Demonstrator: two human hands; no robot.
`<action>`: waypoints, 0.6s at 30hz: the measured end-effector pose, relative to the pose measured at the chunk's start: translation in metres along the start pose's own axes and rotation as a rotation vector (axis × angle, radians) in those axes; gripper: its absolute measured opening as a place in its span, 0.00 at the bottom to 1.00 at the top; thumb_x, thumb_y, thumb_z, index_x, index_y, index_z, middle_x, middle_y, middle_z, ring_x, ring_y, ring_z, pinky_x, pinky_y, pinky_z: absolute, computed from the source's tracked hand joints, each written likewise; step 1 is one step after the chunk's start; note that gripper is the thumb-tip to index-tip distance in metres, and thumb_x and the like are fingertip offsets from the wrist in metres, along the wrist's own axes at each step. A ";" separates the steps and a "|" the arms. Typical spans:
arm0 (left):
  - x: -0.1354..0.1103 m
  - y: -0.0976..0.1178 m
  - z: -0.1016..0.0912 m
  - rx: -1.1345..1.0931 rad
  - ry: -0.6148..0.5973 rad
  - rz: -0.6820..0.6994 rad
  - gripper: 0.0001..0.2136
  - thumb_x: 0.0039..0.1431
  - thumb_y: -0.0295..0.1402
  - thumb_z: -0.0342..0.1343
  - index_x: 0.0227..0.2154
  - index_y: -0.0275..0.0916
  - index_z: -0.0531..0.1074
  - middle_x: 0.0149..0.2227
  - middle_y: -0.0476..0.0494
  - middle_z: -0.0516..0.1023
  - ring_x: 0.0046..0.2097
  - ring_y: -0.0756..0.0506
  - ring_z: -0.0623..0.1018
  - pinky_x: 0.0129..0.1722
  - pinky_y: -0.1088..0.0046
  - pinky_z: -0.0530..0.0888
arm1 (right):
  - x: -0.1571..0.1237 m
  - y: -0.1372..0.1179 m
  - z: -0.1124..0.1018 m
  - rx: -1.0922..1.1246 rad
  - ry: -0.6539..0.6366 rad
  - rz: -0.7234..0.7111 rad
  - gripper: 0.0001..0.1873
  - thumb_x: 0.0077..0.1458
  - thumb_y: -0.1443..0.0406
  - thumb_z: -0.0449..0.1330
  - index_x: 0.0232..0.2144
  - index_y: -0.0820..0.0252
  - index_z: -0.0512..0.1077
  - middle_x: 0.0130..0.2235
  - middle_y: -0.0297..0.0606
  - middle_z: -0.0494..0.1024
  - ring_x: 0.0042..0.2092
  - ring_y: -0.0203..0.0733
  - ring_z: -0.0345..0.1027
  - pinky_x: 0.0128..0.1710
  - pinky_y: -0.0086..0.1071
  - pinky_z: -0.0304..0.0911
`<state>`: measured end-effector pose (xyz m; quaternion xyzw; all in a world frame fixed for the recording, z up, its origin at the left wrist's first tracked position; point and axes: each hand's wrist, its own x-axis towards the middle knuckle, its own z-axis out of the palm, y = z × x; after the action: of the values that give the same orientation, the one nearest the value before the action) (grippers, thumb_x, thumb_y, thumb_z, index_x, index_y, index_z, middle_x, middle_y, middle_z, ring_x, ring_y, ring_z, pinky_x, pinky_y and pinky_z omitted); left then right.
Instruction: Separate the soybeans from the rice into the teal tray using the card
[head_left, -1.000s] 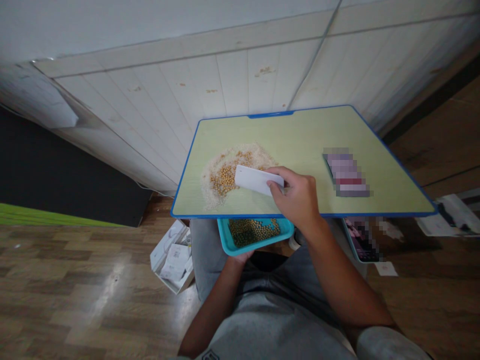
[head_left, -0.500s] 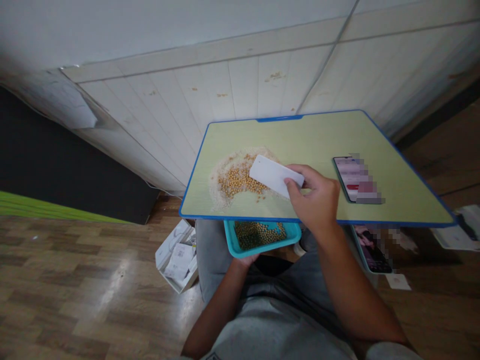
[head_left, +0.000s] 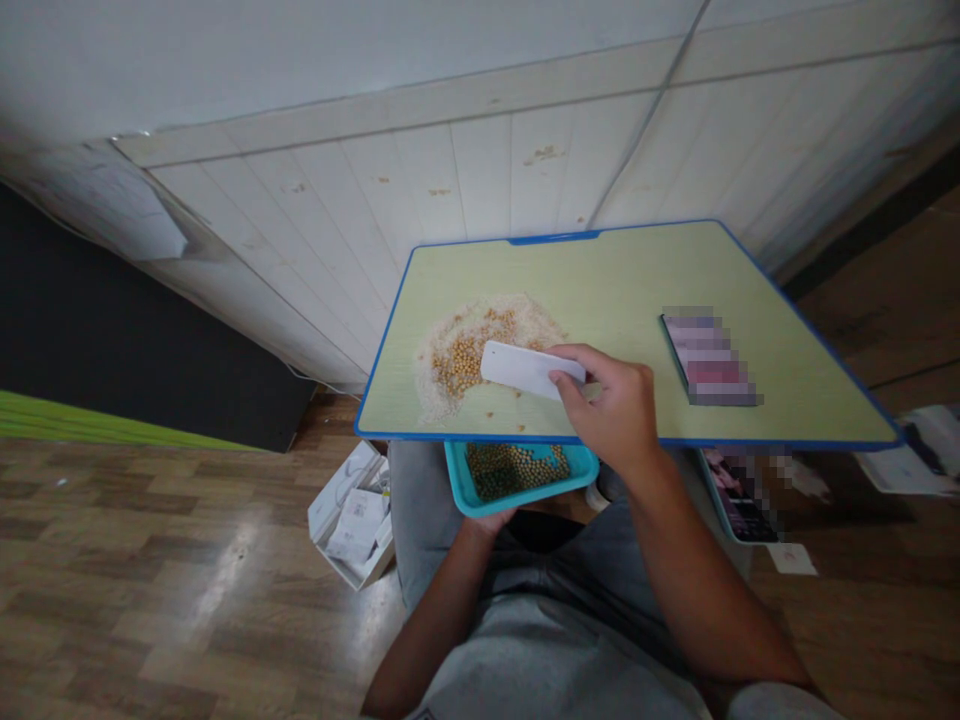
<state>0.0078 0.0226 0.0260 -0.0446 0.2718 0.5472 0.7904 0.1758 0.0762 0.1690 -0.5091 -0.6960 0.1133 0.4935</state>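
My right hand [head_left: 611,400] is closed on a thin white rectangular card [head_left: 529,370], tilted over the pale board [head_left: 615,280]. The card's far end reaches the edge of a heap of yellow soybeans [head_left: 459,365], which lie among small white grains like rice [head_left: 435,400]. A few loose beans sit near the board's front edge. Below that edge, my left hand [head_left: 491,521] supports a turquoise plastic basket [head_left: 525,498] from underneath; its fingers are mostly hidden. Many beans [head_left: 502,470] lie inside the basket.
A phone [head_left: 712,365] with a blurred screen lies on the board's right part. Another phone [head_left: 739,500] is below the board at the right. An open white box [head_left: 352,520] with papers stands on the wooden floor. A panelled wall [head_left: 480,180] runs behind the board.
My right hand has moved the card left and toward the front edge. Some beans have shifted, with a few now loose nearer that edge. The basket stays in place.
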 end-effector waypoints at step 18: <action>0.003 0.006 -0.010 -0.015 0.083 0.008 0.29 0.78 0.44 0.37 0.53 0.45 0.86 0.67 0.44 0.81 0.79 0.39 0.63 0.79 0.44 0.54 | -0.004 -0.009 0.005 0.198 -0.259 -0.069 0.13 0.63 0.68 0.62 0.43 0.53 0.86 0.44 0.36 0.91 0.45 0.46 0.88 0.48 0.37 0.80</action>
<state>-0.0010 0.0233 0.0173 -0.0724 0.3005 0.5501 0.7758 0.1665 0.0699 0.1702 -0.4149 -0.7563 0.2289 0.4511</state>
